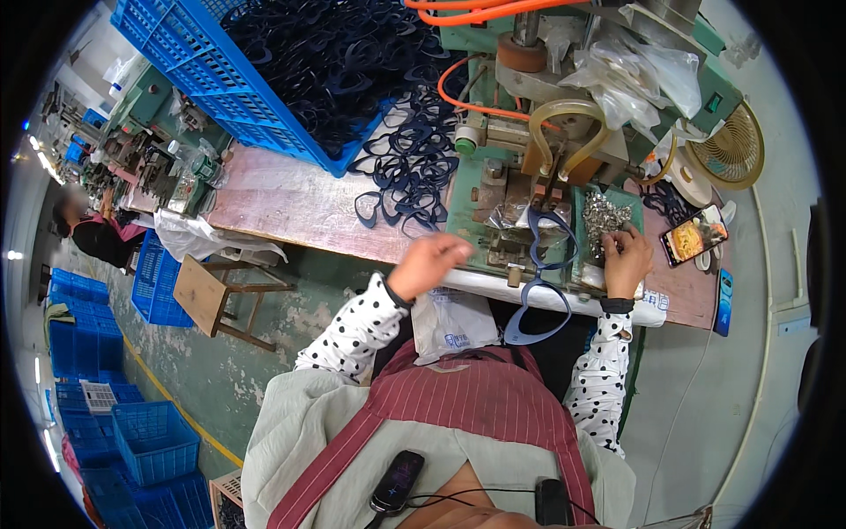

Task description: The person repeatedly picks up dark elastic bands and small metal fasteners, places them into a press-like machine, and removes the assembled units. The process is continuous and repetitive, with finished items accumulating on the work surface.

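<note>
A dark blue plastic glasses frame [520, 324] hangs upright at the front of the green bench press [493, 198], its upper end at the press's working point. My left hand [430, 264] is in the air left of the frame, apart from it, fingers drawn together with nothing visible in them. At the right, my right hand [627, 257] reaches to a green tray [577, 264] heaped with small silvery metal parts [604, 212]. Its fingertips are pinched at the edge of the heap; whatever they hold is too small to make out.
Loose blue glasses frames [414, 176] lie left of the press, beside a blue crate [238, 115] full of more. Right of the tray are a lit phone [694, 236] and a fan [727, 145]. A wooden stool [207, 295] and blue crates [157, 441] stand left; another person sits farther back.
</note>
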`<state>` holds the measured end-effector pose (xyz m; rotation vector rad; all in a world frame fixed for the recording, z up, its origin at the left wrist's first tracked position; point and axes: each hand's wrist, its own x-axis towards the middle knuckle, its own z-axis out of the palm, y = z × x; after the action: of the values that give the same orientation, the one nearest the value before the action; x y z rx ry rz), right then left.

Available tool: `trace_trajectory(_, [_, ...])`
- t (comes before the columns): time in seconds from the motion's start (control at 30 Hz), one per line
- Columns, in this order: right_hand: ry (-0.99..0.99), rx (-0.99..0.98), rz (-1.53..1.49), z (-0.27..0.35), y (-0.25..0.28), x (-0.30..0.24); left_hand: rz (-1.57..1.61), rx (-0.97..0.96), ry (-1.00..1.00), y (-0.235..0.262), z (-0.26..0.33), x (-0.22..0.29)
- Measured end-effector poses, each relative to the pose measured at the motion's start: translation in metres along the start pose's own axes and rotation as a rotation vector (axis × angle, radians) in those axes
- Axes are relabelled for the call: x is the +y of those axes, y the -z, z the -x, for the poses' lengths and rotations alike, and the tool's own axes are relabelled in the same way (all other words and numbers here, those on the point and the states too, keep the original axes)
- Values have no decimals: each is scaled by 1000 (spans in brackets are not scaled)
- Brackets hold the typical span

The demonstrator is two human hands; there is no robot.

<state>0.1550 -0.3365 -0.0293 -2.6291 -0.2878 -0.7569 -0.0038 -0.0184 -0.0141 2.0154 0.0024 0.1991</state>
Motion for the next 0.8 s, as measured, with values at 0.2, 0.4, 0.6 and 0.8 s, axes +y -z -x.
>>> trace_trajectory(0.2, [-173,40,-308,-4,-3,4,-709,402,61,49,-36,-41])
trace_trajectory(0.4, [-109,133,-298,-2,-7,8,-951,272,-124,43,-46,-60])
trace_trajectory(0.6, [-187,78,-457,-9,9,-5,-1028,177,-310,57,-47,-61])
trace_trajectory(0.8, [-222,-76,-976,-23,43,-69,-959,-15,-445,81,-56,-57])
